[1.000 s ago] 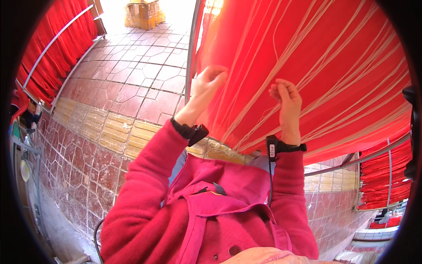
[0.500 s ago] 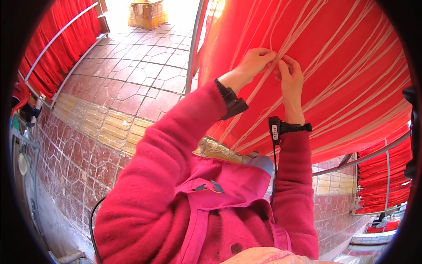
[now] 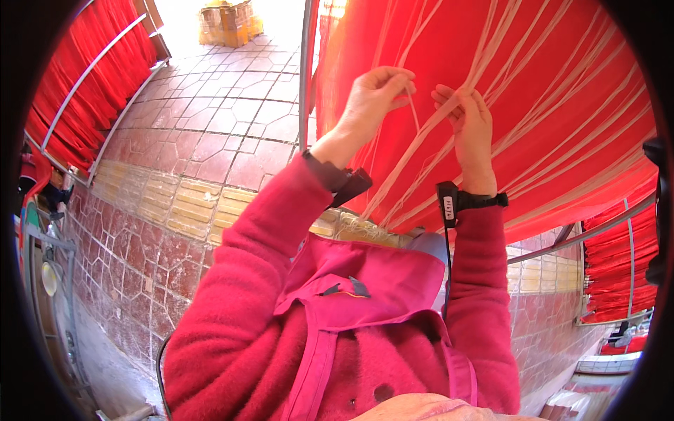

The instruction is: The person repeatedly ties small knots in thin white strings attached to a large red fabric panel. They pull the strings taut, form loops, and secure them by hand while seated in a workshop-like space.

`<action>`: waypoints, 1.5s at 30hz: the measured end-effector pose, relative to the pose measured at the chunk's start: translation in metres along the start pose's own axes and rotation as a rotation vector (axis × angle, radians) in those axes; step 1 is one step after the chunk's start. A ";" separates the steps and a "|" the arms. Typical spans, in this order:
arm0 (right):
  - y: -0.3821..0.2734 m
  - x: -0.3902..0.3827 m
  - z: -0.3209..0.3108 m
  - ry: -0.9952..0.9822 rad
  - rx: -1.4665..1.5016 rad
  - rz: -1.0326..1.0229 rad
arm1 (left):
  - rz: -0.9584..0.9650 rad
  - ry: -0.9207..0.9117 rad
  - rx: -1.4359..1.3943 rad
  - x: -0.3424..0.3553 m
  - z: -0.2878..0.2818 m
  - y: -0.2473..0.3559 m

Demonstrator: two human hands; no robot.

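In front of me hangs a wide red sheet (image 3: 439,52) of cloth or yarn, crossed by many pale loose threads. My left hand (image 3: 368,105) is closed, thumb and forefinger pinching a thin pale thread (image 3: 413,109) drawn off to the left. To its right, my right hand (image 3: 474,137) has its fingers bent around a bundle of pale threads (image 3: 420,142) that slants from upper right to lower left. The bundle's lower end reaches a loose tangle near my waist. Black bands circle both wrists.
A metal bar (image 3: 305,84) edges the red sheet on the left. Racks of red hanging material stand at far left (image 3: 84,88) and right (image 3: 611,263). A cardboard box (image 3: 229,24) sits at the back on the tiled floor (image 3: 200,144). A curved rail (image 3: 583,235) passes below the sheet.
My left hand has moved left, away from the right hand, pulling a thread out from the bundle. The right hand stays at the bundle, shifted slightly right and down.
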State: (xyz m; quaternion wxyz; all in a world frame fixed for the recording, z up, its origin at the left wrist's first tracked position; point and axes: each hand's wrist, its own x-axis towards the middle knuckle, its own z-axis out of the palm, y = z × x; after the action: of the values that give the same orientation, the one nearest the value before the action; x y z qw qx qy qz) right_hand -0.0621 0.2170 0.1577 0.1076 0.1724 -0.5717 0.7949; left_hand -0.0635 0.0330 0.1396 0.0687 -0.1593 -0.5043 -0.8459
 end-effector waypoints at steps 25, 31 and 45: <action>0.065 -0.034 -0.060 -0.119 -0.349 0.201 | -0.359 -0.478 0.519 -0.046 -0.072 -0.063; 0.086 -0.038 -0.080 -0.085 -0.362 0.299 | -0.613 -0.398 0.589 -0.070 -0.108 -0.072; 0.101 -0.027 -0.108 0.235 -0.523 0.151 | -0.151 -0.151 0.062 -0.065 -0.085 0.038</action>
State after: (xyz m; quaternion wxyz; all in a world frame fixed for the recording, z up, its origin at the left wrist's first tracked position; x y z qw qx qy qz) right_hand -0.0905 0.2873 0.0277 0.1543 0.0028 -0.7520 0.6408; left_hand -0.0089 -0.0624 0.1117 -0.0283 -0.1819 -0.5444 -0.8184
